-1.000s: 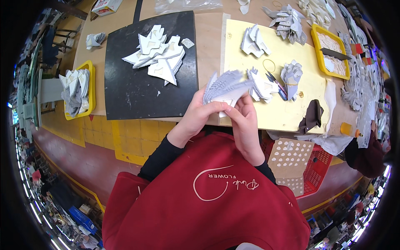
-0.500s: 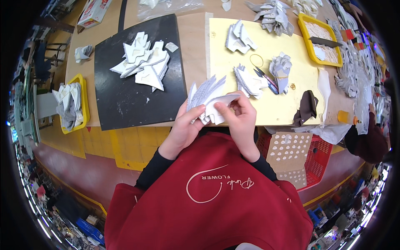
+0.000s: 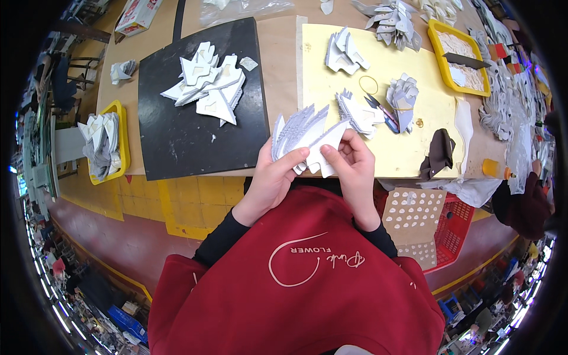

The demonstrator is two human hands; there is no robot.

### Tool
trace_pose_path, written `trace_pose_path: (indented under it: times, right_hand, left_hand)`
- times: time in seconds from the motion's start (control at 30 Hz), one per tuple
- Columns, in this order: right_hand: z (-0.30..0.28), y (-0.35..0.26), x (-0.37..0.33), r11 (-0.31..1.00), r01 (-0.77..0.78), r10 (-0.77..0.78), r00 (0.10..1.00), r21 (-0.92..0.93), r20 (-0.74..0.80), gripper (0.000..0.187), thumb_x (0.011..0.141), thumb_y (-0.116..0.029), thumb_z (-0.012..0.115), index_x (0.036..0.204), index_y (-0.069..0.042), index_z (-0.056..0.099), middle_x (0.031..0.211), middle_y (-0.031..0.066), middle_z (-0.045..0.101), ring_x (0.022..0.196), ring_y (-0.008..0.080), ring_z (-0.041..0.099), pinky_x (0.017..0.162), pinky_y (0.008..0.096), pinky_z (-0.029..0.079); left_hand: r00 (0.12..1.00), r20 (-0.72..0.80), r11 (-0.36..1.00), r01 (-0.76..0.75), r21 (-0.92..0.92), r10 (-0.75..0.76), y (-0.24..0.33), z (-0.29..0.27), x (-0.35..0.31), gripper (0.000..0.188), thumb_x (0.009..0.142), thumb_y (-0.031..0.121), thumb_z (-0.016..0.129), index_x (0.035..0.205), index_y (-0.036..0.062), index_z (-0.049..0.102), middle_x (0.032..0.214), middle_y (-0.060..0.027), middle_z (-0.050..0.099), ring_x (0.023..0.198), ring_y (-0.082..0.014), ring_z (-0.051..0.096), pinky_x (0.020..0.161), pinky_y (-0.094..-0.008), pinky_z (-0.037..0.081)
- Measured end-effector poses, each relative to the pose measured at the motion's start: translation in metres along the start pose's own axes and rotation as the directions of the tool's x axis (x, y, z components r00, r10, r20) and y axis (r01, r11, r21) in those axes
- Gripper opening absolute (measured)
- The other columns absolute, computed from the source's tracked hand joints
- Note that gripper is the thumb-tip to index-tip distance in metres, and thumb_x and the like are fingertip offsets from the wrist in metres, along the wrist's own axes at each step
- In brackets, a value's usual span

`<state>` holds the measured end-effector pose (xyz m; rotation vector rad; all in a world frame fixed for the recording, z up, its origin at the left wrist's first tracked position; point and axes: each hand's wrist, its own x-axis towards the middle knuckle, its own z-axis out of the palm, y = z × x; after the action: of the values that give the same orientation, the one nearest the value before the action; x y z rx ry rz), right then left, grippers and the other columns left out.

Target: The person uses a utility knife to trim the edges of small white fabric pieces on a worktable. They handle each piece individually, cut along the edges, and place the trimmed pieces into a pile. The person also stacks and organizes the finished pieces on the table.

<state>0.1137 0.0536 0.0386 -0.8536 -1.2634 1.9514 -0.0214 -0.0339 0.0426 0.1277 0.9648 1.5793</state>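
Observation:
A fanned stack of white and grey cut pieces, thin like fabric or leather, is held between my hands above the table's near edge. My left hand grips the stack from the left, thumb across its front. My right hand pinches a piece at the right side of the fan between thumb and fingers. Just beyond on the yellow board lie another stack of cut pieces, scissors or snips with dark blades, a rubber-banded bundle and a loose yellow rubber band.
Piled white pieces rest on a black board at left. Yellow trays stand at far left and far right. A dark scrap lies near the right edge. Below it sits a red crate holding cardboard.
My right hand has shifted slightly right, and the piece it pinches now lies flatter, its white face showing more. The fan has spread wider. The whole view has moved a little.

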Motion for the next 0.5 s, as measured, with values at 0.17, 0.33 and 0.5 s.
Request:
trace_pose_path:
  times: [0.17,0.33,0.5]
  right_hand:
    - [-0.003,-0.004,-0.001,1.000,-0.014,0.014,1.000,-0.020,-0.015,0.016,0.092,0.002,0.067,0.106,0.004,0.059,0.093,0.0049,0.066,0.082,0.0043,0.061,0.069,0.0189,0.048]
    - [0.008,-0.021,-0.003,0.988,-0.146,0.141,0.986,-0.057,-0.087,0.022,0.091,0.000,0.069,0.111,0.006,0.060,0.083,0.0013,0.063,0.065,0.0014,0.056,0.051,0.0165,0.042]
    - [-0.011,-0.026,0.008,0.977,-0.095,0.078,0.993,-0.191,-0.092,0.033,0.092,-0.002,0.068,0.123,0.006,0.060,0.087,0.0011,0.060,0.062,0.0033,0.057,0.048,0.0171,0.043]
  left_hand:
    - [0.994,0.080,0.993,0.087,-0.076,-0.081,0.007,-0.004,-0.002,0.049,0.098,0.017,0.056,0.139,-0.0036,0.040,0.128,-0.0147,0.058,0.116,-0.0219,0.061,0.095,-0.0360,0.053]
    - [0.993,0.069,0.992,0.103,-0.069,-0.099,0.006,-0.005,0.001,0.055,0.099,0.025,0.045,0.143,-0.0056,0.037,0.134,-0.0185,0.057,0.119,-0.0281,0.060,0.097,-0.0439,0.052]
    - [0.994,0.083,0.985,0.085,-0.148,-0.074,0.011,-0.007,0.001,0.061,0.097,0.028,0.044,0.144,-0.0083,0.034,0.137,-0.0255,0.053,0.126,-0.0349,0.056,0.105,-0.0466,0.048]
